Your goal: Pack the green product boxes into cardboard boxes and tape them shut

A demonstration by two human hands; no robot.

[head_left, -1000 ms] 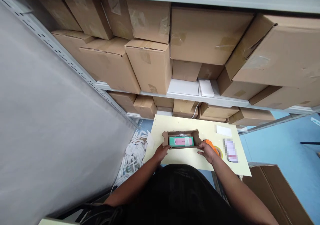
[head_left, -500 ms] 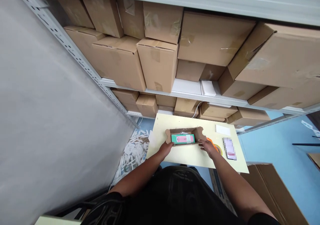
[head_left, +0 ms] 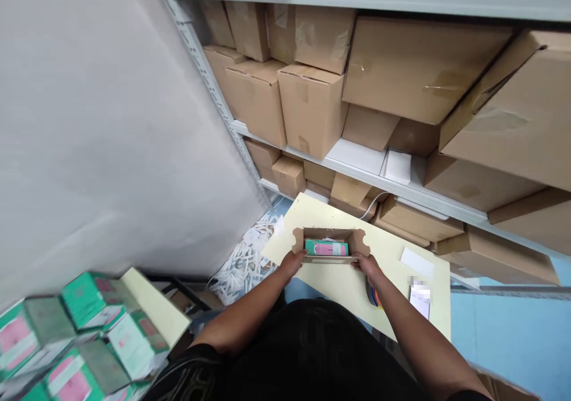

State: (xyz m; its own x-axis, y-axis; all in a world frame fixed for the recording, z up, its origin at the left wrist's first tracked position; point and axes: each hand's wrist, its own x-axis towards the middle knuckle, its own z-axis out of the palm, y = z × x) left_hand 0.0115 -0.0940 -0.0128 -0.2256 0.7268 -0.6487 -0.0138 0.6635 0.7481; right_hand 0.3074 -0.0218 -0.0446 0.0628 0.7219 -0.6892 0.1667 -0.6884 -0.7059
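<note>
A small open brown cardboard box [head_left: 331, 235] sits on a pale yellow table [head_left: 339, 282]. Inside it lies a green and pink product box [head_left: 326, 247]. My left hand [head_left: 292, 263] grips the near left corner of the cardboard box, fingers curled on its front flap. My right hand [head_left: 364, 264] grips the near right corner the same way. An orange tape dispenser [head_left: 373, 297] lies just under my right wrist, mostly hidden.
A phone [head_left: 420, 300] and a white card [head_left: 417, 262] lie on the table's right side. Several green and pink boxes [head_left: 75, 335] are piled at lower left. Shelves of brown cartons [head_left: 401, 85] stand behind. White paper scraps [head_left: 245, 258] litter the floor.
The view has swung left and tilted, which brings the pile of green and pink boxes into sight. Both hands stay on the cardboard box's near corners.
</note>
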